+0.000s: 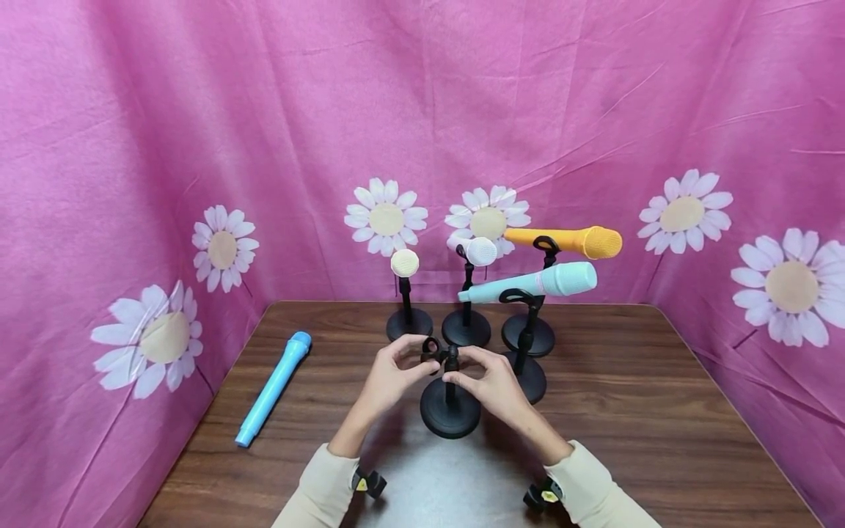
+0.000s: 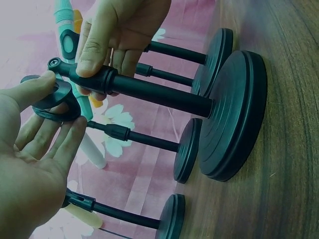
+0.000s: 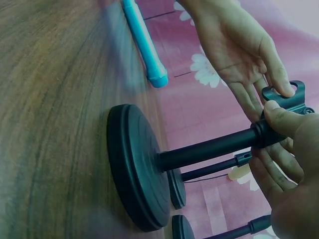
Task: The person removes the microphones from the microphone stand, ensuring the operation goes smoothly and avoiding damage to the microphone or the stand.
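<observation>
A black desktop microphone stand (image 1: 450, 412) stands upright on the table between both hands, its round base on the wood. The left hand (image 1: 389, 375) pinches the black microphone clip (image 2: 64, 102) at the top of this stand between thumb and fingers. On the other side, the right hand (image 1: 494, 380) grips the stand's upper collar, thumb in front and fingers behind the pole. No microphone sits in this clip. A light blue microphone (image 1: 273, 389) lies on the table to the left, apart from the hands.
Behind the hands stand several more black stands, carrying a cream microphone (image 1: 405, 263), a white one (image 1: 481, 251), an orange one (image 1: 599, 243) and a mint one (image 1: 561, 279). The mint one's stand is close beside the right hand. A pink flowered cloth (image 1: 317, 147) surrounds the wooden table (image 1: 634, 425).
</observation>
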A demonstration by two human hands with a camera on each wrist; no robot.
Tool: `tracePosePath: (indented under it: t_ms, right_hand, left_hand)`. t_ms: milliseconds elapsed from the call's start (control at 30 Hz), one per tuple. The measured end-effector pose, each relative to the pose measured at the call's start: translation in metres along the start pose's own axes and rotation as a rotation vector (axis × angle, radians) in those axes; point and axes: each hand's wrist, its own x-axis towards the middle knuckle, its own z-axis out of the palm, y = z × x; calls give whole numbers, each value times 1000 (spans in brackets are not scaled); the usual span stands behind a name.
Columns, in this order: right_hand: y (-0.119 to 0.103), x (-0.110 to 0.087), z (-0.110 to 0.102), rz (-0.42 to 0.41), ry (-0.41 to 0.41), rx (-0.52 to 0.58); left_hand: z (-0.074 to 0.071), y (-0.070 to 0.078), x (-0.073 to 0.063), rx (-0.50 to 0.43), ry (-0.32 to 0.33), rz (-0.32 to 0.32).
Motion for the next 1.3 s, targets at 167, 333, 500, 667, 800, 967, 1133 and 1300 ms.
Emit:
tracePosePath:
  t_ms: [167,333,500,667,800,967,1133,1300]
  right_hand:
    - [2,-4,2,12,-25,24]
    - [6,-6,4,12,-62,35]
    - [12,-9,9,55,-134,53]
    - [16,-12,15,83,-134,35]
    - [16,-12,16,69,-113,13]
    - [16,-12,17,12,-77,-38]
    - [17,-15,15,-1,-51,-52]
    - [18,-19,10,1,-17,-41]
  left_hand:
    - [0,-1,-2,-10,-8,-4]
    - [-1,-1,-3,-12,-8,-6]
    - [0,0,-4,-28,-11,-12]
    - [0,-1,-4,-42,-10,-17]
    - [1,-1,-4,-37,-1,-22]
    - [1,0,-4,-34,2,-10]
    - [3,2,-4,-21,-11,2]
    - [8,5,-1,-10,-41,30]
